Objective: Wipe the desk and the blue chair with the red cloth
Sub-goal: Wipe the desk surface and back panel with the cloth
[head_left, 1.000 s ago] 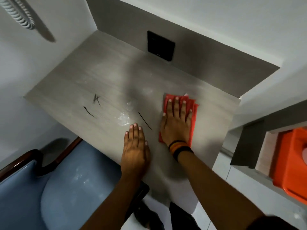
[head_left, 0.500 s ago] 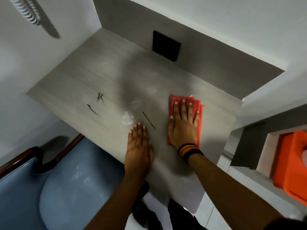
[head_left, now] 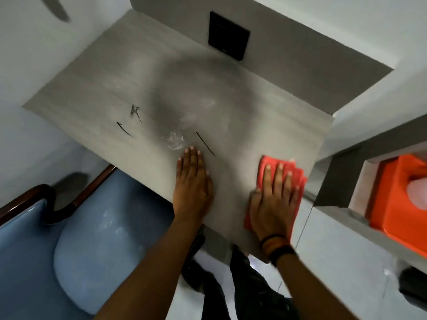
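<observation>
Head view: right hand (head_left: 273,202) presses flat, fingers spread, on the red cloth (head_left: 293,174), probably soft; left hand (head_left: 191,181) rests flat on the desk (head_left: 138,88), fingers unclenched.

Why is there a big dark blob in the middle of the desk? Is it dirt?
Head view: likely a soft shadow on the desk, not dirt; the white smear and dark streak are real marks; the picture's edges look slightly blurred.
</observation>
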Tool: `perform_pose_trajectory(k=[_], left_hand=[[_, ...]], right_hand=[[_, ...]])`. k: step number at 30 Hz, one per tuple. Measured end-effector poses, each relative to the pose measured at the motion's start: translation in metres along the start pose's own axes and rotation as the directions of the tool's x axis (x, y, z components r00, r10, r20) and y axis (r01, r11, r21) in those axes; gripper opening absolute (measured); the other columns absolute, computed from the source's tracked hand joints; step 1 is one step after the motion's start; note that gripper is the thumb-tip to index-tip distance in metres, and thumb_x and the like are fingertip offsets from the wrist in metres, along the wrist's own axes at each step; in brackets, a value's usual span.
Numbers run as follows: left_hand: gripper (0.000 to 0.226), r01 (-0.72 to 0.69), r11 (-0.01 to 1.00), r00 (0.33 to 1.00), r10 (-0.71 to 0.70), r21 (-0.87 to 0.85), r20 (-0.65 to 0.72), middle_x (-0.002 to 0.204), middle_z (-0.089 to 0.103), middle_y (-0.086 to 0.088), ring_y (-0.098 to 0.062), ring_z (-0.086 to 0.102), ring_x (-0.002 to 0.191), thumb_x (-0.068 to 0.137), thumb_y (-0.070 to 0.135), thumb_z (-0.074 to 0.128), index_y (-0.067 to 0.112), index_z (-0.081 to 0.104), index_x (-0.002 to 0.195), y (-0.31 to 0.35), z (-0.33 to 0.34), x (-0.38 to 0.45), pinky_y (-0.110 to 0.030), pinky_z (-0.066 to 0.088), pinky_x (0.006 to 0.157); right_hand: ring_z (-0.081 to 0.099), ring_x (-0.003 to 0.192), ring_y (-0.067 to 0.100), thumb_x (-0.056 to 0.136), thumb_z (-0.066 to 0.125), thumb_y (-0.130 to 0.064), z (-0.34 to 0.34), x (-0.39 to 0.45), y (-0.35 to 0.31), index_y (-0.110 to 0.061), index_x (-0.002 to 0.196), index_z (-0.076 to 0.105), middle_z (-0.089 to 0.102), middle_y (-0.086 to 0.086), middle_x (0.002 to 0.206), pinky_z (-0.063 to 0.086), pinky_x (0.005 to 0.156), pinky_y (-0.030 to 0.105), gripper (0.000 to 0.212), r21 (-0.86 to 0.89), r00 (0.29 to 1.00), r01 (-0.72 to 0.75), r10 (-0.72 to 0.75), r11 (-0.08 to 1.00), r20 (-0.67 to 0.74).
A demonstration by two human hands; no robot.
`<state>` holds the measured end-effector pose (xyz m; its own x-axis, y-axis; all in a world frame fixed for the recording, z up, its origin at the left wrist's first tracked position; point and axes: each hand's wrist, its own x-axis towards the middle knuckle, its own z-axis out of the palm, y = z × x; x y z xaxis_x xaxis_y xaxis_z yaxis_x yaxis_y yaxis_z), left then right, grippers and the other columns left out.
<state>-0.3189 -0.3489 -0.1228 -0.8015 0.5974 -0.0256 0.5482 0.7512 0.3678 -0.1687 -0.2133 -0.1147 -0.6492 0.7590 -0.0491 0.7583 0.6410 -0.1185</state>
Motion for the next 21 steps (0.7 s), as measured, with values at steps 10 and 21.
perform_pose_trajectory(k=[10, 21], left_hand=[[0.061, -0.019, 0.999, 1.0, 0.018, 0.05, 0.008, 0.176, 0.013, -0.02, -0.031, 0.009, 0.165, 0.111, 0.023, 0.032, -0.001, 0.017, 0.165, -0.004, 0.004, 0.0, -0.048, 0.012, 0.135], [0.064, -0.055, 0.998, 0.998, 0.055, -0.008, -0.033, 0.172, 0.023, -0.023, -0.035, 0.019, 0.162, 0.105, 0.026, 0.029, -0.003, 0.029, 0.161, -0.01, 0.013, 0.001, -0.053, 0.022, 0.132]], right_hand=[[0.0, 0.166, 0.028, 0.105, 0.03, -0.038, -0.003, 0.066, -0.036, -0.021, 0.169, 0.011, 0.008, 0.003, 0.178, 0.007, 0.131, 0.058, 0.069, 0.071, 0.997, 0.003, -0.008, 0.997, 0.074], [0.008, 0.165, 0.032, 0.105, 0.03, -0.042, 0.004, 0.085, -0.061, -0.018, 0.168, 0.016, 0.013, 0.007, 0.177, 0.007, 0.132, 0.058, 0.07, 0.109, 0.996, -0.083, 0.081, 0.991, 0.025]])
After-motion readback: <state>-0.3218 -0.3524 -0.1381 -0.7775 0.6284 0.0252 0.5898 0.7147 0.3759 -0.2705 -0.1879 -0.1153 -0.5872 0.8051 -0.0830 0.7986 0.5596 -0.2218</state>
